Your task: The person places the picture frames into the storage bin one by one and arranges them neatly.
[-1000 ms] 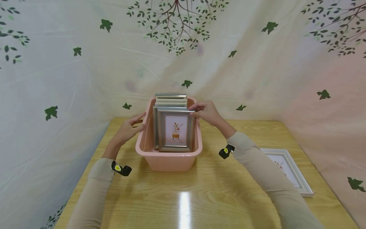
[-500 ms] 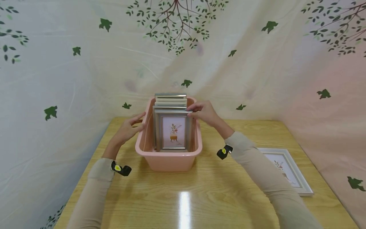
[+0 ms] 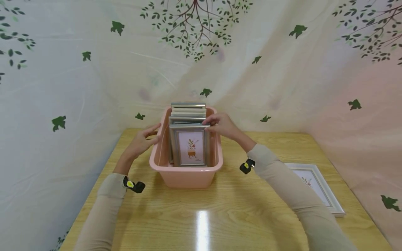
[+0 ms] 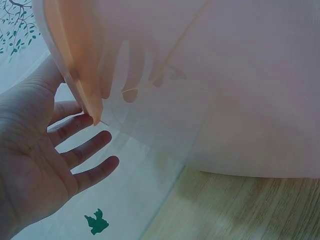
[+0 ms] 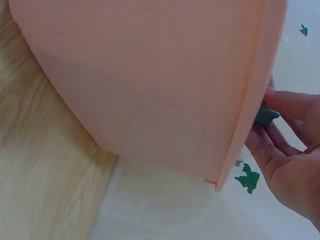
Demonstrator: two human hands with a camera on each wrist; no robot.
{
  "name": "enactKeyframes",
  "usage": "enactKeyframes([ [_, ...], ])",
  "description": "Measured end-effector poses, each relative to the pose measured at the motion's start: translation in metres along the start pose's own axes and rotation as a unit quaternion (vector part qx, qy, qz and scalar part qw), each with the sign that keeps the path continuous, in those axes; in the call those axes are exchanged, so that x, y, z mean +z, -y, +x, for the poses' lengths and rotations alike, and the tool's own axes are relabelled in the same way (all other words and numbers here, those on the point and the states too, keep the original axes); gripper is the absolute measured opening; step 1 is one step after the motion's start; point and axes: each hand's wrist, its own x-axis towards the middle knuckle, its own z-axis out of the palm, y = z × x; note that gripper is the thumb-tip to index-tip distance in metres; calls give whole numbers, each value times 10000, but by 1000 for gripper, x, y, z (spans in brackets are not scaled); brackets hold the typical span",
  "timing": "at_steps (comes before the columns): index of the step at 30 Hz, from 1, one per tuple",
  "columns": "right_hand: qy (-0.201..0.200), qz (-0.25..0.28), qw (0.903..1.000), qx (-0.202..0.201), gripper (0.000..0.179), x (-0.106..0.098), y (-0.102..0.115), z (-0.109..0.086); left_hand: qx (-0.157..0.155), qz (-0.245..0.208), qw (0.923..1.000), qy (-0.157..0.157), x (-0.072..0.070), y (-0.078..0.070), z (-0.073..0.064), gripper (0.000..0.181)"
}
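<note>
In the head view my right hand (image 3: 224, 125) pinches the upper right corner of a silver picture frame (image 3: 175, 146) with a plant print. This frame stands upright at the front of a pink plastic tub (image 3: 188, 177). Behind it, several more picture frames (image 3: 188, 110) stand in a row. The right wrist view shows the frame's dark corner (image 5: 266, 116) between thumb and fingers, above the tub wall (image 5: 140, 90). My left hand (image 3: 139, 141) touches the tub's left rim; its fingers (image 4: 95, 171) are spread and fairly straight in the left wrist view, with some fingertips hidden by the rim.
A white picture frame (image 3: 326, 191) lies flat at the right of the wooden table (image 3: 176, 216), partly under the right forearm. A pale cloth (image 3: 270, 87) printed with leaves and birds hangs behind and beside the table.
The front silver picture frame has moved left and lower in the tub with my right hand on its corner. My left hand stays at the rim.
</note>
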Motion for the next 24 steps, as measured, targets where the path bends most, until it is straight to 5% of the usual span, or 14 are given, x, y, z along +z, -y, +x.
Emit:
enactKeyframes([
  [5, 192, -249, 9994, 155, 19, -3, 5, 1, 98, -25, 9999, -81, -5, 29, 12, 62],
  [16, -441, -194, 9988, -24, 11, 13, -10, 8, 81, 22, 9999, -78, -8, 35, 21, 62],
  [24, -508, -204, 9985, -83, 11, 14, -16, 19, 117, -33, 9999, 6, -11, 40, 30, 62],
])
